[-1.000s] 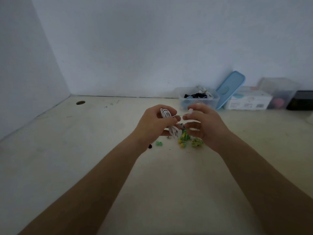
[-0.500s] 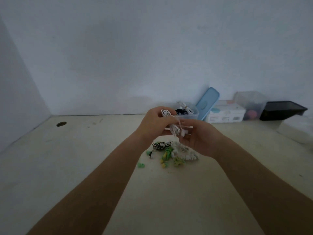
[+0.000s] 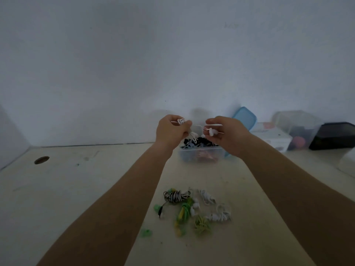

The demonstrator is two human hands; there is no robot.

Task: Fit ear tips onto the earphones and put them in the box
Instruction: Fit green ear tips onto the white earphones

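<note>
**White earphones held over the box in both hands**

Both hands are raised above the far part of the surface (image 3: 76, 189), just in front of the clear box (image 3: 200, 153). The left hand (image 3: 172, 131) has its grip closed round a coiled bundle of white earphones (image 3: 192, 134), and loops of cable stick out above and below the curled fingers. A thin run of cable crosses the gap to the right hand (image 3: 224, 133), whose grip pinches a white earbud (image 3: 211, 132) between thumb and fingertips. Blur hides whether a tip sits on it.

The box holds a jumble of dark and pale blue pieces. Its blue lid (image 3: 245, 117) leans against the wall just behind it.

Nearer the person, between the forearms, lies a pile of coiled earphones (image 3: 192, 208): one striped black and white, others green, yellow and white. A loose green ear tip (image 3: 146, 232) lies just to the left of the pile. At the far right stand a white carton (image 3: 272, 138), a clear container (image 3: 295, 121) and a black tray (image 3: 334, 135).
</note>
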